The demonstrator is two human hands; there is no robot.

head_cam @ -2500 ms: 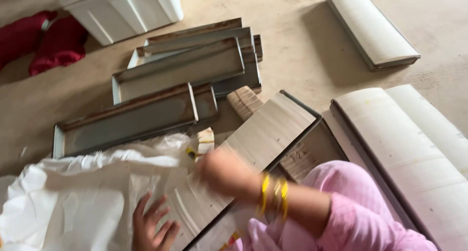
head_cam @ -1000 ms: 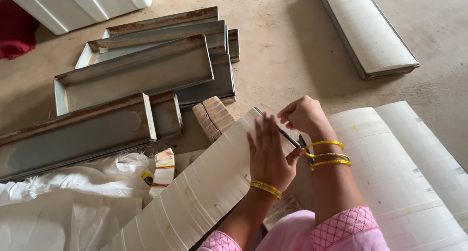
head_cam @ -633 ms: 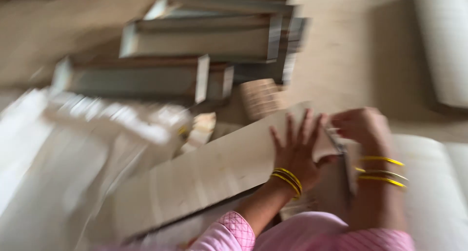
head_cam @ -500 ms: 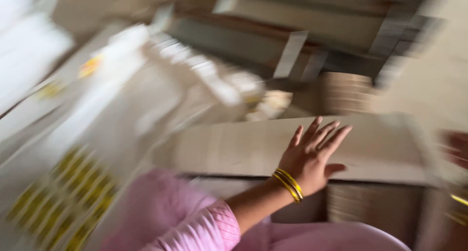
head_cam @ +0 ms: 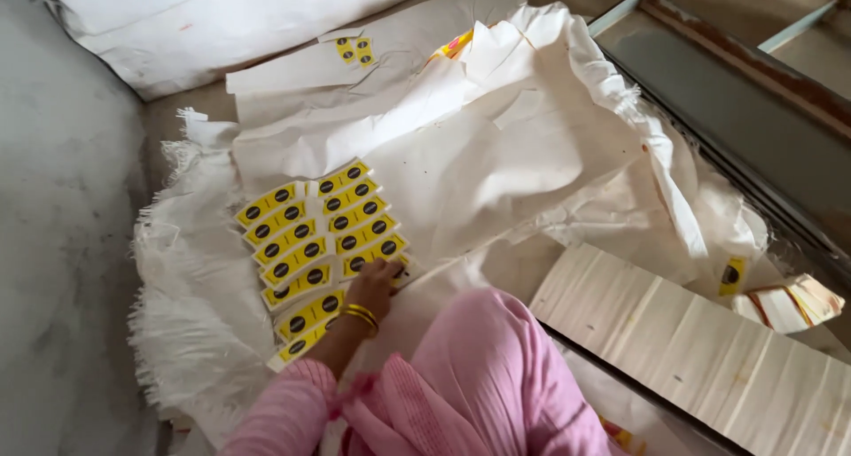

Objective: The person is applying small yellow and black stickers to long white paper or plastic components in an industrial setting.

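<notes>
Our left hand [head_cam: 372, 286] rests at six o'clock on the sheet of yellow labels [head_cam: 321, 243]; whether the fingers pinch one, we cannot tell. A label could tear or crease if peeled carelessly. One loose yellow label [head_cam: 731, 274] lies at three o'clock, by the white woven sack [head_cam: 496, 146]. Our right hand is out of view.

Yellow labels [head_cam: 321, 230] with black dots lie on white sacking [head_cam: 496, 146], beside a pink sleeve [head_cam: 288, 416].
</notes>
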